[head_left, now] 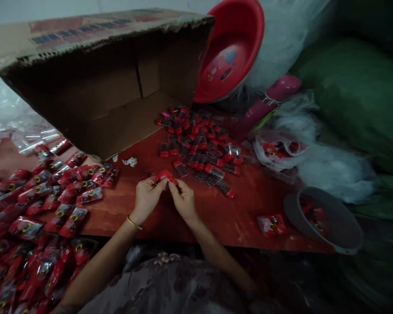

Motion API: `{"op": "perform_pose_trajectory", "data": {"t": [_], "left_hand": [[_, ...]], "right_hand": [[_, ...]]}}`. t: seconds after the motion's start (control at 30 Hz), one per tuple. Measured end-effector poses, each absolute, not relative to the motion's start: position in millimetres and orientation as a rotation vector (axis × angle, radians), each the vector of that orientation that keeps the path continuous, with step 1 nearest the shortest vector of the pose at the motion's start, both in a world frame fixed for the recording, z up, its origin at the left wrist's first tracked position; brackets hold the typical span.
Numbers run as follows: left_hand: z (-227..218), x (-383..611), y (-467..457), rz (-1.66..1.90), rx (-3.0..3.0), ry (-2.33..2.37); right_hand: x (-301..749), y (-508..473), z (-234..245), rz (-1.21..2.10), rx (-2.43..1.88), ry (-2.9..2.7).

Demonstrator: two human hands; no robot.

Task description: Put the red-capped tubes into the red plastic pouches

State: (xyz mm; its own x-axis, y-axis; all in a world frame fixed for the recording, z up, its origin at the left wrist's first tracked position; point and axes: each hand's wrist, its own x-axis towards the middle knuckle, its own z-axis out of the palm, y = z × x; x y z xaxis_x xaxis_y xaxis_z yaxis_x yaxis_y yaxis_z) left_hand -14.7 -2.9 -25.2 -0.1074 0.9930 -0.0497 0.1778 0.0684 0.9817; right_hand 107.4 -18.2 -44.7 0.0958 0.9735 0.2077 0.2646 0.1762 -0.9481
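Head camera: left hand point(146, 197) and right hand point(183, 200) each pinched one end of a small red plastic packet point(163, 176), likely steadying it; red-capped clear pieces point(199, 144) lay just beyond.

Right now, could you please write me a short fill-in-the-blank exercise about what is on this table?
The left hand and right hand together pinch one small ____ packet.
The gold bangle is on the ____ wrist.
The cardboard box lies on its ____, opening toward the person.
The bowl near the table's right end is ____.
Missing words: red, left, side, grey.
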Motion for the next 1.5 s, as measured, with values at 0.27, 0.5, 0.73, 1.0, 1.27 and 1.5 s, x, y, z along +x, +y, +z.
{"op": "perform_pose_trajectory", "data": {"t": [0.27,0.5,0.73,1.0,1.27,1.5], "left_hand": [[-30.9,-6.9,-11.5,1.135,1.267,1.538],[-29.1,-1.6,-10.4,1.291,1.191,1.45],[-17.5,-15.7,-10.5,1.216,0.731,1.237],[-11.0,-27.6,-4.5,1.239,0.426,1.186],[-7.7,-35.5,-1.9,1.139,0.379,0.974],[-7.9,-37.3,-2.2,1.084,0.469,1.065]], "right_hand": [[105.6,-20.5,-47.0,0.728,-1.4,-1.427],[100.4,-18.1,-46.8,0.71,-1.355,-1.423],[101.3,-13.5,-46.2,0.819,-1.337,-1.411],[122.6,16.1,-39.6,0.212,-1.683,-1.781],[146.6,23.4,-54.1,0.308,-1.796,-1.767],[163.5,-32.1,-14.9,0.908,-1.398,-1.512]]}}
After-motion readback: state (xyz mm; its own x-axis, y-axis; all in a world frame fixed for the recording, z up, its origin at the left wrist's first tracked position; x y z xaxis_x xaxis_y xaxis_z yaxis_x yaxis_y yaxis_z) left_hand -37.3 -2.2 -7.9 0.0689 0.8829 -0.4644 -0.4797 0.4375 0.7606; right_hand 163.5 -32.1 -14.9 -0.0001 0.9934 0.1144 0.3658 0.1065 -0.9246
